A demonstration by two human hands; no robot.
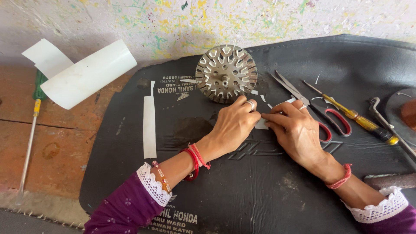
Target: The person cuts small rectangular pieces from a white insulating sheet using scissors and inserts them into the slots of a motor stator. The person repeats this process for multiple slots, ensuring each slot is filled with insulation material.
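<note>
Centrally, a small white paper piece is pinched between the fingertips of the left hand and the right hand, pressed down on the black mat just below the slotted metal stator core. Red-handled scissors and a yellow screwdriver are laid right of the core. A long white paper strip and a rolled white sheet are seen to its left.

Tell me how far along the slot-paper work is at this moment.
Done: a long white strip lies cut beside the scissors. In hand: left hand and right hand pinch a small white piece. Left: the slotted metal core shows empty slots.
</note>
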